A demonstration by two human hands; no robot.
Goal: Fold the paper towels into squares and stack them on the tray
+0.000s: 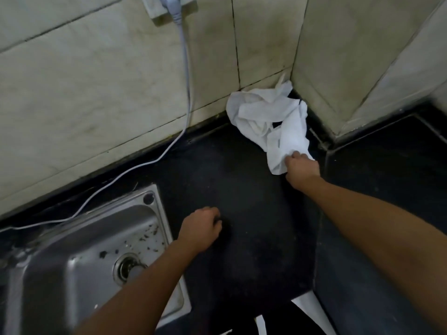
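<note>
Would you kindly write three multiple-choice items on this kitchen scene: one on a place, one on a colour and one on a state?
1. Where do the towels lie?
A. In the sink
B. In the back corner of the counter
C. On a chair

2. What colour is the cable?
A. Black
B. Red
C. White

3. What is the right hand doing?
A. Gripping the towels
B. Holding the cable
C. Lying flat in the sink

Answers:
1. B: the towels sit on the counter where the two walls meet.
2. C: the cable shows white against the dark counter.
3. A: its fingers curl round the near end of the crumpled towels.
</note>
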